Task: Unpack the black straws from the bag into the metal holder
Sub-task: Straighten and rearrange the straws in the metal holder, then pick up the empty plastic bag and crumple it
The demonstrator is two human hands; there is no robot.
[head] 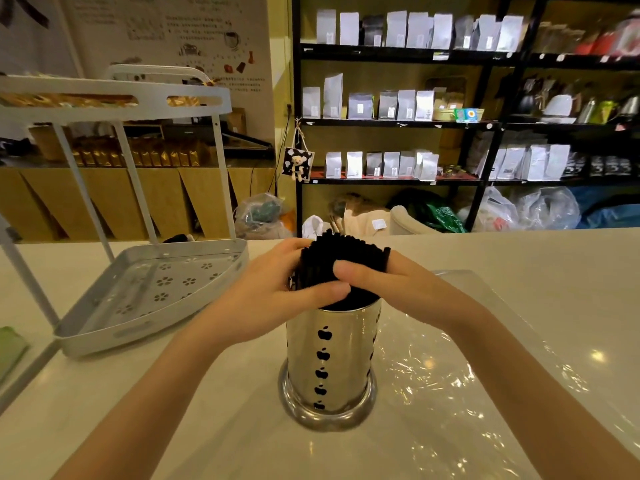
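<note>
Head view, frame centre: left hand (277,285) and right hand (377,282) curl closed around black straws (341,258), whose lower ends stand inside metal holder (329,362); clear bag (450,368) lies flat, lower right.

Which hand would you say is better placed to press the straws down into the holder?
Probably the right hand: its thumb lies across the black straws above the metal holder.

Holder (330,362) stands centre-near on counter (519,258); straws (341,261) in it. Rack (145,292) far-left. Plastic bag (450,375) right of holder. Shelves (415,123) behind counter.
</note>
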